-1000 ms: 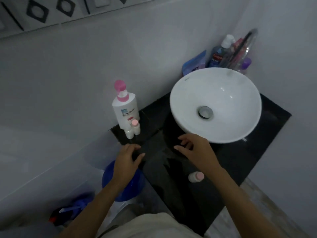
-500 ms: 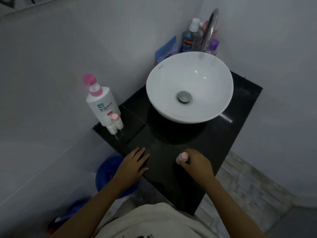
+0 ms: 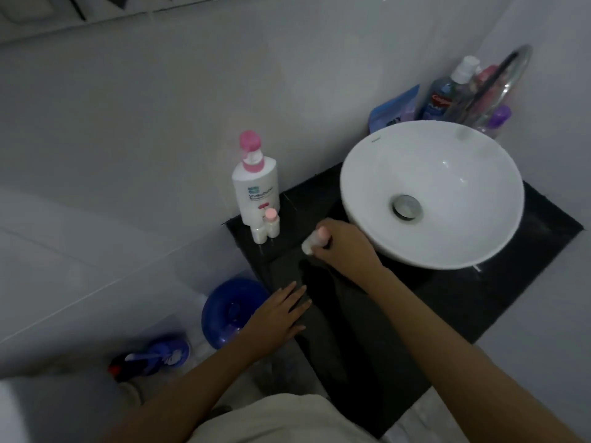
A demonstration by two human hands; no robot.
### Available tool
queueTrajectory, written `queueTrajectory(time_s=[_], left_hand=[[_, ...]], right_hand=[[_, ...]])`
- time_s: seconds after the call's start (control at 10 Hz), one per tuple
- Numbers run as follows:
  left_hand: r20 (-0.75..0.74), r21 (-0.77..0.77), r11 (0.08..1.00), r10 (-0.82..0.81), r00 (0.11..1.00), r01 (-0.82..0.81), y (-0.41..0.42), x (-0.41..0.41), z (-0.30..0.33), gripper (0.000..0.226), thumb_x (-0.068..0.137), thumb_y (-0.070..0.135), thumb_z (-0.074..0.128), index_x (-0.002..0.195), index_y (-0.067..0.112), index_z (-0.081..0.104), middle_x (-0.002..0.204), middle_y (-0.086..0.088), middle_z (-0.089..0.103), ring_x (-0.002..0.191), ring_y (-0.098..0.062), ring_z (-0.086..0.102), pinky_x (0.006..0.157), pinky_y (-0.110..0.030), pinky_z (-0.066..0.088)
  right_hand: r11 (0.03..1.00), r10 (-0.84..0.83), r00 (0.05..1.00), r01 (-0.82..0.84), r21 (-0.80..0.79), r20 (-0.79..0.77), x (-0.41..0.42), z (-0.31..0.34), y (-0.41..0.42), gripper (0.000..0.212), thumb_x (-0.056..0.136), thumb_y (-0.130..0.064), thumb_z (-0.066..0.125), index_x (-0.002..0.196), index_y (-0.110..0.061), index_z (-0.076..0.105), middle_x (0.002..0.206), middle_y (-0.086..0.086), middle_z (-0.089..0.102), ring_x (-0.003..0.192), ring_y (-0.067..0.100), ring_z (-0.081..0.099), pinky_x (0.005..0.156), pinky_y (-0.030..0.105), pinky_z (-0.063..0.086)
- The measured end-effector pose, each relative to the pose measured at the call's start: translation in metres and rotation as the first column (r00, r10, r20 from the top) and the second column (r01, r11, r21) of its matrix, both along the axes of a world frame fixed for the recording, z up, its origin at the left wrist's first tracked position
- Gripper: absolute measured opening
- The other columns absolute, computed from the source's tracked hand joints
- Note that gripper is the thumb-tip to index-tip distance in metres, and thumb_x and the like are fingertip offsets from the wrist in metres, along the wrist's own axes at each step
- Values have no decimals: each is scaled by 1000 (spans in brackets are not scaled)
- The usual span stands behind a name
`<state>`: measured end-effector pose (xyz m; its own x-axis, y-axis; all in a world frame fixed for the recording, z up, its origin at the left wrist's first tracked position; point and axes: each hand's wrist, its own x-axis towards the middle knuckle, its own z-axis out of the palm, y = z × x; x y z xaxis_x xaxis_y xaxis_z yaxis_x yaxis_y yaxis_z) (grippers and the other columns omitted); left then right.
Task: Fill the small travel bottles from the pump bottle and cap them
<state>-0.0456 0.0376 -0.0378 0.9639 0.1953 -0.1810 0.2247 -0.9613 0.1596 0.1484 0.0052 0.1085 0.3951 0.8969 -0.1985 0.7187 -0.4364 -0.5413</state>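
— Which step is this, would you say?

— Gathering, by the look of it. The right hand (image 3: 343, 243) grips a small travel bottle (image 3: 313, 241) with a pink cap, tilted, held just above the black tabletop (image 3: 479, 298) between the white basin (image 3: 431, 193) and the pump bottle (image 3: 256, 190). I'd judge it is bound for the other little ones.

— And the left hand?

— The left hand (image 3: 278, 314) lies flat with fingers spread on the tabletop's near edge, on the pump bottle's side of the basin and well in front of it. It holds nothing.

— How many bottles in all?

— One pump bottle, white with a pink head, by the wall left of the basin. Two travel bottles (image 3: 267, 225) stand touching its front; one plainly has a pink cap, the other's top I cannot make out. With the one in hand, three small bottles.

— So what comes next?

— My guess: set this one upright beside the pair, then unscrew a cap, which wants both hands, and bring the open neck under the pump's spout. Whether any is already filled, I cannot tell.

— Anything else about?

— Behind the basin, a curved tap (image 3: 499, 84) and a cluster of toiletries, blurred.
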Motion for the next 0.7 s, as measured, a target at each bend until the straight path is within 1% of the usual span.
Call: queueTrajectory(time_s=[0.1, 0.2, 0.3, 0.4, 0.5, 0.6, 0.7], left_hand=[[24, 32, 999, 2, 1000, -3, -1, -2, -1, 53, 90, 50, 35, 133, 22, 49, 142, -6, 50, 132, -26, 46, 107, -40, 36], [61, 52, 999, 13, 998, -16, -3, -3, -3, 53, 89, 50, 39, 132, 23, 50, 141, -5, 51, 132, -25, 46, 107, -40, 36], [69, 64, 998, 22, 997, -26, -4, -4, -6, 53, 88, 52, 42, 133, 24, 49, 142, -3, 50, 134, -24, 44, 108, -39, 32], [78, 73, 997, 21, 997, -26, -4, -4, -5, 52, 88, 52, 41, 132, 25, 49, 142, -3, 50, 134, -23, 44, 108, -39, 30], [77, 81, 996, 33, 996, -39, -4, -3, -4, 52, 88, 52, 37, 130, 26, 51, 141, -2, 52, 132, -22, 47, 107, -38, 33], [83, 71, 996, 42, 996, -48, -3, -4, -2, 52, 87, 52, 39, 131, 25, 48, 141, -3, 52, 131, -22, 47, 106, -38, 36], [101, 54, 996, 62, 993, -68, -3, -3, -6, 55, 84, 53, 47, 131, 25, 45, 140, -3, 52, 131, -23, 47, 105, -40, 39]], right_hand=[[993, 64, 998, -61, -98, 22, 4, -4, 51, 26, 88, -22, 55, 107, -4, 55, 103, 13, 64, 95, 27, 61, 77, 29, 44], [989, 101, 994, -96, -116, 39, 5, -16, 83, 27, 85, -18, 57, 107, -4, 51, 102, 16, 62, 91, 30, 60, 71, 31, 44], [982, 124, 991, -115, -148, 51, 6, -31, 101, 27, 83, -15, 58, 107, -4, 50, 103, 17, 61, 90, 30, 60, 70, 32, 46], [979, 131, 991, -124, -160, 36, 6, -40, 112, 29, 82, -13, 60, 107, -4, 49, 106, 18, 60, 91, 30, 59, 68, 31, 43], [982, 123, 992, -120, -146, 10, 5, -46, 117, 30, 81, -12, 62, 108, -3, 50, 108, 18, 60, 93, 31, 60, 68, 29, 40], [981, 115, 993, -115, -157, -11, 4, -43, 118, 32, 81, -13, 64, 108, -5, 49, 108, 17, 60, 93, 31, 60, 69, 30, 42], [983, 116, 993, -116, -145, -13, 3, -50, 110, 45, 77, -20, 68, 113, -9, 45, 110, 16, 57, 97, 31, 59, 75, 36, 49]])
